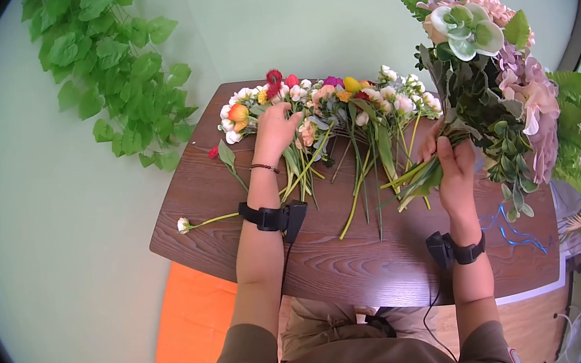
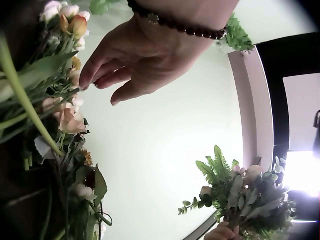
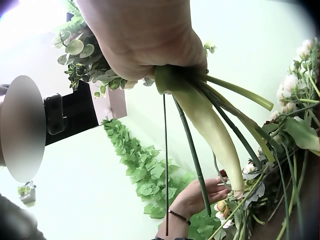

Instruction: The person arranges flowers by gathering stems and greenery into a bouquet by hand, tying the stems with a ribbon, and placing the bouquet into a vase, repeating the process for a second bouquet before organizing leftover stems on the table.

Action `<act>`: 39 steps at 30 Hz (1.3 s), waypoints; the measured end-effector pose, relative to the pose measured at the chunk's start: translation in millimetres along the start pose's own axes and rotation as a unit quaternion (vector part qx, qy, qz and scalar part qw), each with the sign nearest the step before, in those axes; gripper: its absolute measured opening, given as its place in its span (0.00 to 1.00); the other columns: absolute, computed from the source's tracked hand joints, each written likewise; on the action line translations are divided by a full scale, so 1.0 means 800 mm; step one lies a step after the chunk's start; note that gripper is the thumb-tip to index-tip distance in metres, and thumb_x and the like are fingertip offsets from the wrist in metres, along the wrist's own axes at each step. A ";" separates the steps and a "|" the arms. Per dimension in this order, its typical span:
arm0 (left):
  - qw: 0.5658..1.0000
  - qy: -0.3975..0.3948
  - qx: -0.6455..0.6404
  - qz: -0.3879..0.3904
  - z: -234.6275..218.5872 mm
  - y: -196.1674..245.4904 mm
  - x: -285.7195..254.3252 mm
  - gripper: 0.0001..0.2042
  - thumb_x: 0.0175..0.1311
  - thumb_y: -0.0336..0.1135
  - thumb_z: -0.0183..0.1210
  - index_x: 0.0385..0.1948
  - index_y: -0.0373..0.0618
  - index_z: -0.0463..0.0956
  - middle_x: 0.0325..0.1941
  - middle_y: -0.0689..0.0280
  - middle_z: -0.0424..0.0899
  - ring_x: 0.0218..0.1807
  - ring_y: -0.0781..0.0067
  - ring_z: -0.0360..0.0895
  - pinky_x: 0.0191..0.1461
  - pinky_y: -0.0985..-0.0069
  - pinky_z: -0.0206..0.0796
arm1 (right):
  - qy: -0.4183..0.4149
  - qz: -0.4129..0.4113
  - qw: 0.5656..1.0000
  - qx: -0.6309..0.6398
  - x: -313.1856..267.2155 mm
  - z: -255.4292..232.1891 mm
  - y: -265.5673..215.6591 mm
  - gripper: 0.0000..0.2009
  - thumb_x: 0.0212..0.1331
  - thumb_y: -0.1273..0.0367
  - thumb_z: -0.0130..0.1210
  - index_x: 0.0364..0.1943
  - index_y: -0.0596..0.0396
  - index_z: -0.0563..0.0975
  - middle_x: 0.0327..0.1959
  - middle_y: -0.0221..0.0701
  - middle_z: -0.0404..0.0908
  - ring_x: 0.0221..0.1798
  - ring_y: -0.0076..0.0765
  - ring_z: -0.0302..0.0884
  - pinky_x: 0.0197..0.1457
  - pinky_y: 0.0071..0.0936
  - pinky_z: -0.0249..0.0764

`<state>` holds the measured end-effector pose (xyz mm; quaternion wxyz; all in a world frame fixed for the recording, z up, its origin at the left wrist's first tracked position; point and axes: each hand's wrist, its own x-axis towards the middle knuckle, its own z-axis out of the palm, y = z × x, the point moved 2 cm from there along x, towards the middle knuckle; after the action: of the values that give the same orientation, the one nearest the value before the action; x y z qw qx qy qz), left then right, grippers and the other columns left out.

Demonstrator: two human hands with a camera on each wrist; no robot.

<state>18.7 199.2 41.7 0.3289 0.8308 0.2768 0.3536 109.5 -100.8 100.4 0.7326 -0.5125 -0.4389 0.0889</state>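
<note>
In the head view my right hand (image 1: 456,166) grips the gathered stems of a bouquet (image 1: 501,78) with pink and lilac blooms, a pale green succulent and fern fronds. Its cut stems (image 3: 215,125) jut out below the fist in the right wrist view. My left hand (image 1: 276,134) reaches over the row of loose flowers at the table's far side, fingers slightly bent and spread. Its fingertips are right by a dark red flower (image 1: 274,83) and peach blooms (image 2: 71,119). An orange-yellow tulip (image 1: 238,113) lies left of that hand.
Several white, yellow and peach flowers (image 1: 402,103) lie along the brown wooden table (image 1: 344,276), stems toward me. A white flower (image 1: 183,225) and a red bud (image 1: 213,152) lie at the left. Blue ribbon (image 1: 519,234) is at the right. Green vines (image 1: 112,65) hang on the wall.
</note>
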 end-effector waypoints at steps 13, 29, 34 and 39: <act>0.989 0.032 0.091 -0.117 -0.041 -0.036 -0.001 0.11 0.54 0.35 0.57 0.26 0.33 0.78 0.27 0.48 0.80 0.36 0.48 0.78 0.43 0.61 0.67 | 0.004 0.006 1.000 0.007 -0.001 -0.003 -0.009 0.08 0.69 0.67 0.40 0.39 0.59 0.66 0.27 0.27 0.65 0.30 0.22 0.63 0.37 0.21 0.66; 0.990 -0.025 0.003 -0.139 -0.017 -0.063 0.005 0.14 0.58 0.33 0.56 0.16 0.32 0.70 0.13 0.55 0.73 0.14 0.62 0.73 0.22 0.67 0.66 | -0.005 -0.001 0.999 0.034 0.000 -0.004 -0.013 0.11 0.67 0.65 0.44 0.42 0.60 0.64 0.29 0.28 0.64 0.30 0.23 0.61 0.36 0.23 0.66; 0.993 0.016 0.007 -0.120 -0.008 -0.092 0.016 0.14 0.58 0.34 0.56 0.18 0.31 0.72 0.16 0.53 0.74 0.21 0.63 0.75 0.27 0.68 0.65 | -0.015 0.004 0.999 0.044 -0.001 -0.004 -0.016 0.11 0.67 0.65 0.44 0.42 0.60 0.64 0.29 0.28 0.64 0.31 0.23 0.62 0.36 0.24 0.66; 0.987 0.046 -0.074 -0.134 -0.013 -0.075 0.014 0.12 0.59 0.33 0.55 0.22 0.31 0.75 0.20 0.55 0.77 0.26 0.69 0.75 0.30 0.72 0.65 | 0.009 0.014 1.000 0.017 -0.004 0.000 -0.020 0.10 0.68 0.66 0.41 0.40 0.60 0.66 0.29 0.28 0.66 0.31 0.23 0.64 0.38 0.22 0.66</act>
<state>3.6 248.1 7.0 0.4209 0.7425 0.3731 0.3637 102.8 -110.1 111.7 0.7438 -0.5068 -0.4237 0.1023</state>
